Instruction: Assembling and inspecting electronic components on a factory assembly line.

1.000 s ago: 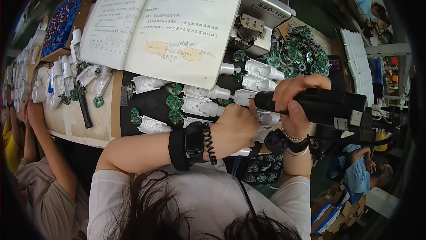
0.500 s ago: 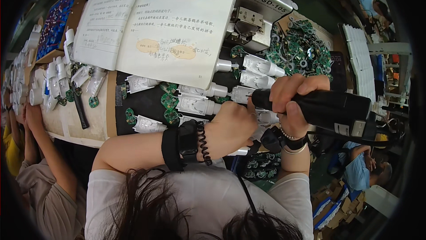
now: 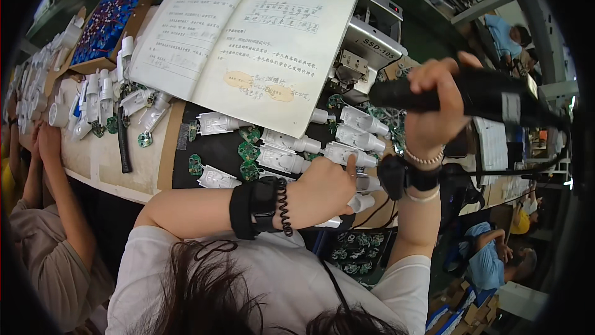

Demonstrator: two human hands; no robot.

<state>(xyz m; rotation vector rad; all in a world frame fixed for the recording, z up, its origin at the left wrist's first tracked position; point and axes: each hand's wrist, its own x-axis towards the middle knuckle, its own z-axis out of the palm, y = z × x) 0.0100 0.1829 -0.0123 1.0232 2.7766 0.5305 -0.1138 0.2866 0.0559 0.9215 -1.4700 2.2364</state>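
Note:
My right hand (image 3: 437, 96) is closed around a black electric screwdriver (image 3: 489, 90), raised over the right side of the bench and slightly blurred. My left hand (image 3: 319, 193) lies low over the near part of a row of white plastic housings (image 3: 282, 159), its thumb pointing up and its fingers curled. What those fingers hold is hidden beneath the hand. A white housing (image 3: 361, 202) shows just beside its fingertips. Green circuit boards (image 3: 249, 151) sit at the ends of several housings, all on a black mat (image 3: 183, 171).
An open book (image 3: 266, 50) covers the far part of the mat. Behind it stands a metal machine (image 3: 375, 36). A box of blue parts (image 3: 105, 31) and more white housings (image 3: 93, 96) are at the left, near another person's hands (image 3: 48, 140). A black cable (image 3: 508, 172) trails right.
My right hand has lifted the screwdriver up and to the right, away from the housings. My left hand has stayed nearly in place, its thumb now raised. The view has shifted slightly.

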